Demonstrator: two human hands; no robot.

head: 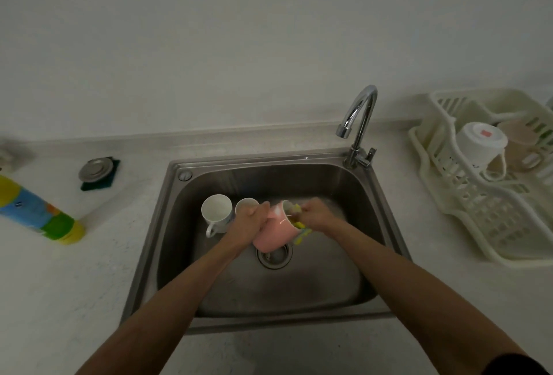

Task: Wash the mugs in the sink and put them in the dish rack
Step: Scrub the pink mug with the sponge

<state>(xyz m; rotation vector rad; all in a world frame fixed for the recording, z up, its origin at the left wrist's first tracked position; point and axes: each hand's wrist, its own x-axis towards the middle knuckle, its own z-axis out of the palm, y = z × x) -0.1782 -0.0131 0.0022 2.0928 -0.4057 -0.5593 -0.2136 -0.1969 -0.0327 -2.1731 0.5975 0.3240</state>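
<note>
Sink: brushed stainless steel basin with rounded corners, lower middle of the frame; a round ribbed drain sits at its centre.
Pink mug: smooth, glossy cylinder held tilted just above the drain, mouth turned up and to the right.
Left hand: fingers curl round the pink mug's left side and grip it.
Right hand: grips a yellow scrubber, probably a sponge though it is blurred, pressed at the mug's rim.
Waiting mugs: a white mug stands upright left of the hands, handle toward the lower edge; a pale mug just beside it is partly hidden by the left hand.
Faucet: polished chrome gooseneck at the basin's upper right corner.
Dish rack: cream plastic lattice at the right edge, holding an upturned white cup with a beige cup beside it.
Counter: pale and speckled; at the left, a colourful bottle and a round metal stopper on a dark green pad.
</note>
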